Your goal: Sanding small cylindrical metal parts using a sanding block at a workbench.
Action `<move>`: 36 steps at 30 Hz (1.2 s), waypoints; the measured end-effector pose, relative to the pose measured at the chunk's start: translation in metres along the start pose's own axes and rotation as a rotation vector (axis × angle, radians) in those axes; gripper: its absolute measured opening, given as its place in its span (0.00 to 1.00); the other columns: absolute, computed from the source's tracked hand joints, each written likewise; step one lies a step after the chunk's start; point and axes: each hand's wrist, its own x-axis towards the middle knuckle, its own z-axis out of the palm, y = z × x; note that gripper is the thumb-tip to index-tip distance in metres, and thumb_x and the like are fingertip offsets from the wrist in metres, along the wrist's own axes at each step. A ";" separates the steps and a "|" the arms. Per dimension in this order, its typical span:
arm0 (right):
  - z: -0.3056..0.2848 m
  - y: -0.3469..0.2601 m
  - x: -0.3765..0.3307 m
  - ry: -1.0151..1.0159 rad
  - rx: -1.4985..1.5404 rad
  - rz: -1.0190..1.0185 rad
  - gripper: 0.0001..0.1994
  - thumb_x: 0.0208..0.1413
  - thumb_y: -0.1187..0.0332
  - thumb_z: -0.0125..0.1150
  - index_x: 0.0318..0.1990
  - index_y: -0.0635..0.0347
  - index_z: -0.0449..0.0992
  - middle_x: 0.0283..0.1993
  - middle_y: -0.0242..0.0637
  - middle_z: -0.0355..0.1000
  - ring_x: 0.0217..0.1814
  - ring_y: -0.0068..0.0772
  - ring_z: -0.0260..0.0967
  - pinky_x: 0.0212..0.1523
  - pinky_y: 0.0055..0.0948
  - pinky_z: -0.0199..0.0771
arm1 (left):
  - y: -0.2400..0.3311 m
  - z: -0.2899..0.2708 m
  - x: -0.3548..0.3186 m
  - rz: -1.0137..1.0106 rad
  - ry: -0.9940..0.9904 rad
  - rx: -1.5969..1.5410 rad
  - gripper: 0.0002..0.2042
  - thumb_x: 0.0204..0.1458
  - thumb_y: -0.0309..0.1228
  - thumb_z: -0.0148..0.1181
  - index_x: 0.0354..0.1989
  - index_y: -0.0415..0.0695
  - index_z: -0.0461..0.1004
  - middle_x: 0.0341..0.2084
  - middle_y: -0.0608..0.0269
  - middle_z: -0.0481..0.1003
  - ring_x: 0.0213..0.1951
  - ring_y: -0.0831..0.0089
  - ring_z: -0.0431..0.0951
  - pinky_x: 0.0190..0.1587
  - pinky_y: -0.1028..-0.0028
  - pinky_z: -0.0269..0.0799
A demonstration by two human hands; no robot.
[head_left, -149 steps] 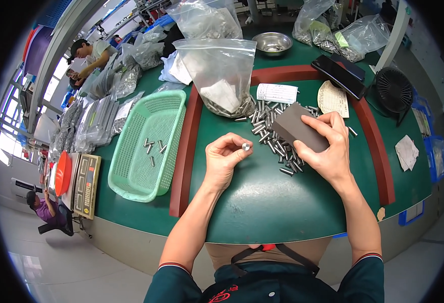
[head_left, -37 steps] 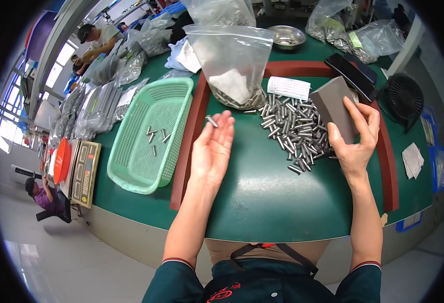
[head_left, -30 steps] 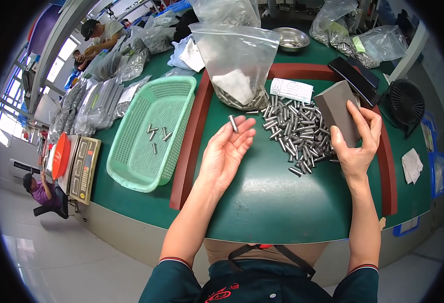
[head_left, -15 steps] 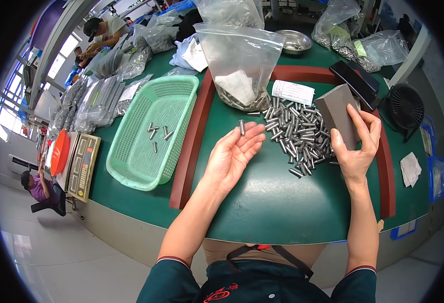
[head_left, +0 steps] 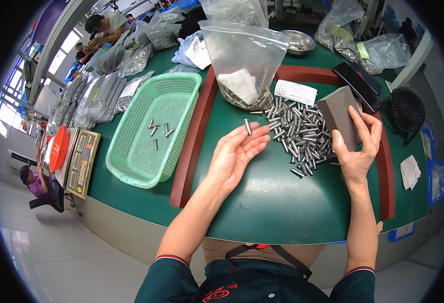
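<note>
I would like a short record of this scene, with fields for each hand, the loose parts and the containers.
left hand: open, palm up, one metal pin on its fingertips
right hand: holds a grey block upright
loose parts: pile of metal pins on the green table, between the hands
basket: green, a few pins inside, left of the red strip
bag: clear plastic, pins at its bottom, behind the pile

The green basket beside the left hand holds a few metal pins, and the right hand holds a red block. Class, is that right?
Not quite. In the head view the block in the right hand is grey, not red. The green basket does hold a few metal pins, beside the left hand.
</note>
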 end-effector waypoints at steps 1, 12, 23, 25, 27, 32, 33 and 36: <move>0.000 0.000 0.000 0.003 0.000 -0.002 0.28 0.32 0.66 0.72 0.50 0.53 0.80 0.45 0.38 0.65 0.46 0.37 0.64 0.51 0.37 0.61 | 0.000 0.001 -0.001 0.000 0.000 0.000 0.19 0.62 0.29 0.51 0.56 0.28 0.64 0.53 0.39 0.72 0.50 0.59 0.78 0.54 0.67 0.77; 0.004 0.004 0.000 0.040 -0.007 -0.033 0.28 0.30 0.65 0.73 0.48 0.55 0.81 0.43 0.38 0.66 0.43 0.37 0.64 0.45 0.36 0.62 | 0.028 -0.010 0.007 0.739 0.304 -0.033 0.24 0.66 0.38 0.47 0.62 0.33 0.55 0.58 0.46 0.67 0.55 0.63 0.73 0.59 0.69 0.71; 0.003 0.002 -0.001 0.051 -0.011 -0.058 0.28 0.29 0.63 0.74 0.47 0.54 0.81 0.41 0.37 0.67 0.43 0.36 0.65 0.44 0.35 0.62 | -0.032 -0.004 0.031 0.652 0.080 1.234 0.08 0.44 0.22 0.68 0.34 0.36 0.79 0.27 0.59 0.76 0.29 0.70 0.75 0.35 0.72 0.73; 0.003 0.001 -0.001 0.048 -0.007 -0.053 0.29 0.29 0.63 0.74 0.47 0.54 0.81 0.41 0.37 0.67 0.42 0.36 0.65 0.44 0.35 0.62 | -0.037 -0.002 0.032 0.655 0.043 1.288 0.09 0.43 0.23 0.70 0.32 0.36 0.79 0.26 0.60 0.75 0.30 0.69 0.75 0.36 0.70 0.73; 0.005 0.000 -0.001 0.045 -0.001 -0.050 0.29 0.29 0.63 0.74 0.47 0.54 0.81 0.41 0.36 0.67 0.42 0.36 0.65 0.44 0.35 0.62 | -0.040 -0.001 0.036 0.670 0.045 1.309 0.09 0.42 0.24 0.71 0.31 0.37 0.79 0.25 0.60 0.74 0.30 0.68 0.75 0.36 0.69 0.72; 0.005 0.000 0.002 0.053 -0.009 -0.067 0.29 0.29 0.64 0.74 0.48 0.54 0.81 0.41 0.36 0.67 0.43 0.36 0.65 0.45 0.36 0.62 | -0.039 -0.001 0.041 0.720 0.020 1.412 0.06 0.44 0.23 0.68 0.30 0.37 0.79 0.24 0.61 0.73 0.27 0.70 0.73 0.34 0.70 0.70; 0.005 0.000 0.002 0.055 -0.008 -0.067 0.29 0.29 0.64 0.74 0.48 0.54 0.81 0.41 0.36 0.67 0.43 0.36 0.65 0.45 0.36 0.62 | -0.038 -0.001 0.041 0.721 0.020 1.414 0.06 0.44 0.23 0.68 0.30 0.37 0.79 0.24 0.61 0.73 0.27 0.70 0.73 0.34 0.70 0.70; 0.005 -0.002 0.002 0.056 -0.014 -0.058 0.29 0.29 0.64 0.74 0.47 0.54 0.81 0.42 0.37 0.66 0.43 0.37 0.65 0.45 0.37 0.62 | -0.029 -0.001 0.040 0.441 0.008 0.991 0.04 0.49 0.20 0.65 0.33 0.37 0.78 0.28 0.64 0.76 0.30 0.77 0.75 0.37 0.77 0.71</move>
